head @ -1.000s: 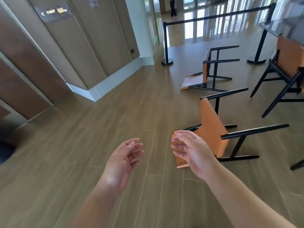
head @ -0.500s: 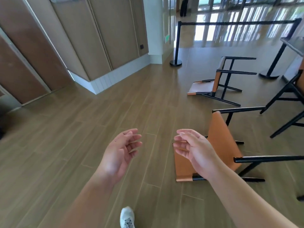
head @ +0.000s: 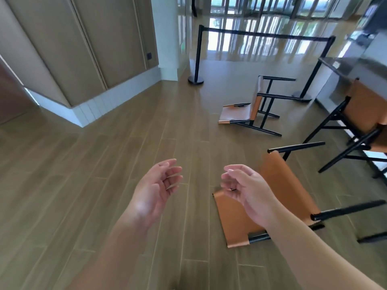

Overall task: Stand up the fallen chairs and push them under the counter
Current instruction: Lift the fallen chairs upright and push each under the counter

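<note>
Chairs are what you have before you: the nearest fallen chair (head: pixel 272 197), with a tan leather seat and back on a thin black metal frame, lies tipped on its back on the wood-plank floor (head: pixel 83 185). Its backrest panel lies flat on the planks while the seat panel rises at a slant, and two black legs stick out sideways toward the right. Your right hand (head: pixel 249 191) hovers over that backrest panel, fingers loosely curled and holding nothing; whether it touches the leather you cannot tell. Your left hand (head: pixel 157 189) hangs in the air just beside it, apart from the chair, palm turned inward with the fingers relaxed and slightly bent, also empty.

A second fallen chair (head: pixel 247 109) of the same tan leather and black frame lies farther off on the floor, tipped the same way, its legs pointing right. To the right of both, a third matching chair (head: pixel 364 114) stands upright against the dark counter (head: pixel 351 65), whose edge runs along the right side of the view.

Beyond the far chair, a black stanchion post (head: pixel 196 55) on a round base carries a black belt across to a second post (head: pixel 314 68). Tan panelled walls (head: pixel 94 38) with a white skirting close the left side of the floor.
</note>
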Available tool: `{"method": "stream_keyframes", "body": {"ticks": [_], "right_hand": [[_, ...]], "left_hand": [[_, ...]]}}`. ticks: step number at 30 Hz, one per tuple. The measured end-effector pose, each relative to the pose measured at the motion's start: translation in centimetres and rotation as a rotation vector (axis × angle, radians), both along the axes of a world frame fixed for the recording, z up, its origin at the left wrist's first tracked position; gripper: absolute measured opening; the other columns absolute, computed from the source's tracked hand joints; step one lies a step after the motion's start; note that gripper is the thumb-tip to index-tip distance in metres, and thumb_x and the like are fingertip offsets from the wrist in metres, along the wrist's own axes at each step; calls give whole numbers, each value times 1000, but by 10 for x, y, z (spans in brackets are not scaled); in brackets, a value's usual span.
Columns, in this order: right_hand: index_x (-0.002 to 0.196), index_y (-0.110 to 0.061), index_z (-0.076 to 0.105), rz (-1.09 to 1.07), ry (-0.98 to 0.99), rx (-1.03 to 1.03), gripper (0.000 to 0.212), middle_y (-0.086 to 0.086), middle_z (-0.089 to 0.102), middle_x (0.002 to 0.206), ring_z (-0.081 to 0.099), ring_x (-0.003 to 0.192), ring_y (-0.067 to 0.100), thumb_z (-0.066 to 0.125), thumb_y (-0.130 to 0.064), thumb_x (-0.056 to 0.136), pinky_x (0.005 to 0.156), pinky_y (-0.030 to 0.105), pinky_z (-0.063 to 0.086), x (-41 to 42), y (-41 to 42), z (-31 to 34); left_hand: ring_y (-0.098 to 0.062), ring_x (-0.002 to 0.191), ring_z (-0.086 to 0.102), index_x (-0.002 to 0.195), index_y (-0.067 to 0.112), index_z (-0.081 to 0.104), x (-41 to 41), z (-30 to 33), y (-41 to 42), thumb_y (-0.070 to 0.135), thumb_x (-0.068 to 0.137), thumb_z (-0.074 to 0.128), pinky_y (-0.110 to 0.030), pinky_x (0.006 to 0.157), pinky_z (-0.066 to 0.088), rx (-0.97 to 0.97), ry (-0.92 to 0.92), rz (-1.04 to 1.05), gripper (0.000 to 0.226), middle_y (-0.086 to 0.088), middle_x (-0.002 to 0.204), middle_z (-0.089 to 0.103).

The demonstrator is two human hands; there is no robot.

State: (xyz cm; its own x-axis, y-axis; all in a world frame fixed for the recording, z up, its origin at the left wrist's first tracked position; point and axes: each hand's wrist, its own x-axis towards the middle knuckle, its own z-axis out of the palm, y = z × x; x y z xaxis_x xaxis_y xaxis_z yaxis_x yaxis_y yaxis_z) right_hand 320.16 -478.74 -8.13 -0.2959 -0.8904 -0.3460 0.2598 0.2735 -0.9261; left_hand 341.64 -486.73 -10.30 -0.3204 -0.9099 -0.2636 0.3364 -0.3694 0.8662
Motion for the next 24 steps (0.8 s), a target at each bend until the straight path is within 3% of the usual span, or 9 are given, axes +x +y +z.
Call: {"method": "stream_keyframes", "body": {"ticks": [4,11,19,24], "right_hand": [[110,-12,66,4,93,28,17,4,70,93,67,86,18,58,-16,96,84,35,53,9,-25,2],[109,-15,67,-174,122,-38,17,5,73,95,68,87,19,59,-21,96,81,36,54,-27,-78,10],[108,-12,66,-291,-26,-44,15,6,71,91,64,86,22,57,-16,97,92,44,51,-73,-142,-24],[113,-6,64,-356,-115,-16,19,7,69,90,60,86,24,53,-13,99,88,42,49,-121,-210,-38]], "left_hand": [[-13,80,67,114,17,66,8,-2,-45,25,101,43,-33,79,44,23,5,-73,28,-3,98,71],[-13,83,67,115,18,66,-17,-4,-110,25,103,40,-33,80,44,10,-13,-188,29,-3,99,72],[-13,86,68,112,22,69,-89,-5,-189,27,101,44,-32,77,45,-24,-101,-327,28,-3,103,73],[-15,83,66,114,18,67,-147,-4,-248,21,101,44,-33,74,43,-8,-181,-364,26,-5,99,72]]}}
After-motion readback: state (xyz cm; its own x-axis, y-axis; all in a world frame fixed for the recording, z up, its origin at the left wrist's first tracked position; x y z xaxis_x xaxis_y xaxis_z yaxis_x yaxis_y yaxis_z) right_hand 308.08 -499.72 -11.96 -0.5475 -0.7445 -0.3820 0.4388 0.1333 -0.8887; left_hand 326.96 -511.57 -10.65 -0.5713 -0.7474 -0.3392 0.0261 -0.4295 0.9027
